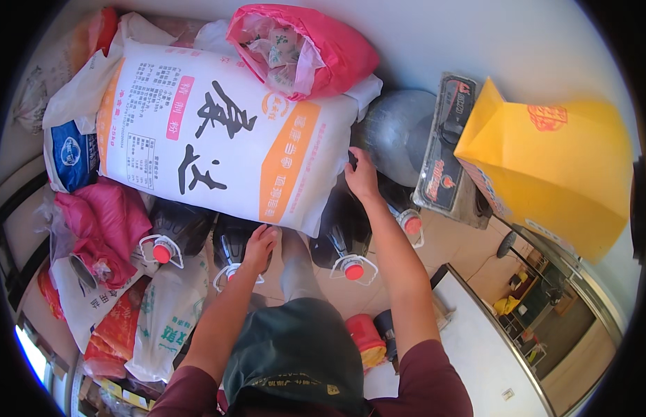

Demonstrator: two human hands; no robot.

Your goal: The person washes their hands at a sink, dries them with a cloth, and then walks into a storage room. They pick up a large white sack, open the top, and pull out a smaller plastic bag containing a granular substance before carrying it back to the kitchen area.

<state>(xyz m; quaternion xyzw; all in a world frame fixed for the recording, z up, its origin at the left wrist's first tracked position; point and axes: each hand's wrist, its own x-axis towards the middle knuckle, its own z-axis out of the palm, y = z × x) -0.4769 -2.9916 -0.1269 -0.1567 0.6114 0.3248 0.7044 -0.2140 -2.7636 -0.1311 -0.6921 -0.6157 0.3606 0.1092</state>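
A large white sack [218, 132] with orange panels and black characters lies across several dark oil jugs. My left hand [259, 244] grips its lower edge, just above a dark jug with a white handle ring [234, 257]. My right hand [362, 175] holds the sack's right end, next to a dark jug with a red cap [347, 240]. My knee [295, 278] is raised under the sack's lower edge.
A pink bag [302, 45] rests on top of the sack. A big clear water bottle [396, 132], a boxed item [448, 146] and a yellow carton [552, 167] stand at right. Pink, white and red bags [107, 236] pile at left. A white counter [476, 340] is at lower right.
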